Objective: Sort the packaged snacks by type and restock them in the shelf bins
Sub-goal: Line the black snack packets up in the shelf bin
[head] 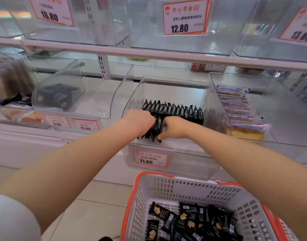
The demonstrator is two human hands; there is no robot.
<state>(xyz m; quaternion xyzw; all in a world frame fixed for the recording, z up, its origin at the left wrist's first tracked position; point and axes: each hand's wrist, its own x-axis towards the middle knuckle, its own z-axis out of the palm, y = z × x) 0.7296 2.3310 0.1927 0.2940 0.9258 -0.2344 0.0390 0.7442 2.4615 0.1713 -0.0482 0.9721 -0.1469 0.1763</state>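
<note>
A clear plastic shelf bin [217, 101] with an 11.80 price label holds a row of black snack packets [177, 109] standing upright along its back. At the bin's front, both hands hold a small bunch of black packets [155, 129] standing on edge. My left hand [140, 118] grips the bunch from the left, and my right hand [173, 127] pinches it from the right, thumb low at the packets' bottom edge. Below, a white basket with an orange rim [140, 197] holds several loose black packets [192, 223].
A clear bin [97, 94] to the left holds a few black packets. The bin to the right holds blue-wrapped cake packets [236, 105]. Upper shelf bins [184, 44] carry price cards 16.80, 12.80, 13.80. White tiled floor lies left of the basket.
</note>
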